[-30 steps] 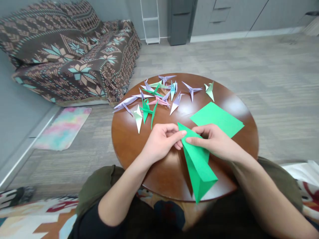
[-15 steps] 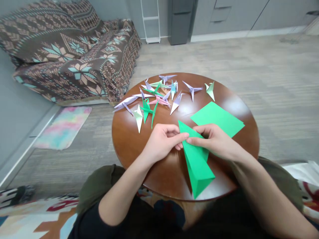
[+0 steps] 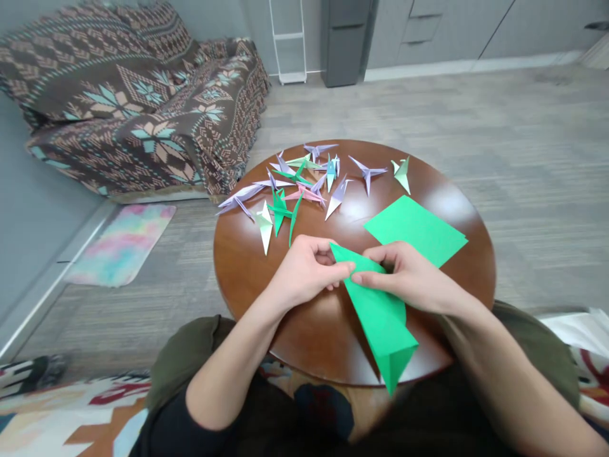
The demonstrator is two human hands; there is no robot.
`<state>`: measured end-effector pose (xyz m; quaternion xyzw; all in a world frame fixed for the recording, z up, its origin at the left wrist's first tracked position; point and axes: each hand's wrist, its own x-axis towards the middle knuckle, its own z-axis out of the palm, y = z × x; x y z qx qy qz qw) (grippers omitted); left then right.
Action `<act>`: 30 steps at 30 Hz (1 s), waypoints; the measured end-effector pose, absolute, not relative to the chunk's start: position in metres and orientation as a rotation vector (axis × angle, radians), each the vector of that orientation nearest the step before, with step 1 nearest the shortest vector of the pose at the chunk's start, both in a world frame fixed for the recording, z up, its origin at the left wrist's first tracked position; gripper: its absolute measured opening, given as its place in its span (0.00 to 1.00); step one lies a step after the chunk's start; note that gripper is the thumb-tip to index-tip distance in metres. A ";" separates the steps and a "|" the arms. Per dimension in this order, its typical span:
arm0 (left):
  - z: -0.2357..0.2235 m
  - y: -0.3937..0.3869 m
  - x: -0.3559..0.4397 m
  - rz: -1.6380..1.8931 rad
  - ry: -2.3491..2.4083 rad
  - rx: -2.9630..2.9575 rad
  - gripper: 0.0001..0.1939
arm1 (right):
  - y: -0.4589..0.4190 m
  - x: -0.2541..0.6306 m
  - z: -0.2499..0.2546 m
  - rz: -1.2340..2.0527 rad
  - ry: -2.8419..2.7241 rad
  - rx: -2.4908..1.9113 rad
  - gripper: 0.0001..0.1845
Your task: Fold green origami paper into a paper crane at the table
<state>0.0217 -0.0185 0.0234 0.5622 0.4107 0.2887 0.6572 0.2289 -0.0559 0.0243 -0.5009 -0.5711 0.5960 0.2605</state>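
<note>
Head: left fingers (image 3: 337, 273) just beside right fingers (image 3: 375, 280) on folded paper (image 3: 380, 319)

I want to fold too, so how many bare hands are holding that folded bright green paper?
2. The left hand grips the folded green paper from the left; the right hand from the right. Parts of both are hidden behind it.

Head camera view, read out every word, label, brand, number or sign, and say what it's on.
No readable text.
Folded green paper, flat green sheets, folded paper birds, table: no lettering visible.
Black-and-white patch at the lower left edge: pale marks, too blurred to tell whether they're letters.
</note>
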 end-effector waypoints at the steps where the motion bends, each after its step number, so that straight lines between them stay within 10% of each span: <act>1: 0.024 -0.016 0.019 0.660 0.933 1.282 0.09 | -0.056 0.229 0.025 1.615 -1.550 -1.361 0.20; 30: 0.024 -0.023 0.026 0.730 0.827 1.146 0.10 | -0.055 0.233 0.024 1.660 -1.428 -1.268 0.11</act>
